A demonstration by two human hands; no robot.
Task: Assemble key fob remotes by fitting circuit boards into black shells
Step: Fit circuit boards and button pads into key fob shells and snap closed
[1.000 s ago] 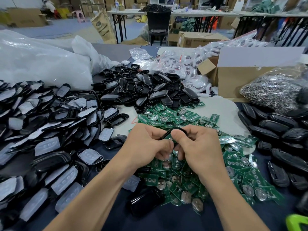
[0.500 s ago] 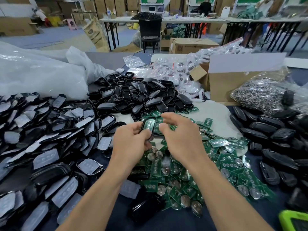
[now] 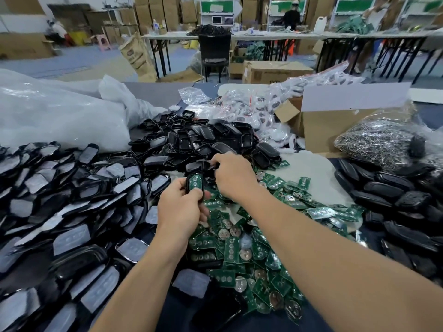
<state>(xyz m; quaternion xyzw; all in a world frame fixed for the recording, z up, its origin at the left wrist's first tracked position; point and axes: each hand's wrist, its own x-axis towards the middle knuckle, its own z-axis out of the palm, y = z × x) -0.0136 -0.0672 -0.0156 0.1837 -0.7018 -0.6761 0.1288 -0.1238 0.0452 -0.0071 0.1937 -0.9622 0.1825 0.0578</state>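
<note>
Above the board pile [image 3: 239,248], my left hand [image 3: 178,209] grips a loaded shell [image 3: 194,174], right hand [image 3: 233,174] pinches a second shell [image 3: 211,165]; tilting could drop the loose board [image 3: 195,183].

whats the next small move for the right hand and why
Probably lift the loose shell that the right hand pinches at the edge of the black pile and carry it to the left hand. That hand grips an open shell with a green circuit board seated and uncovered, so a closing half looks needed.
</note>
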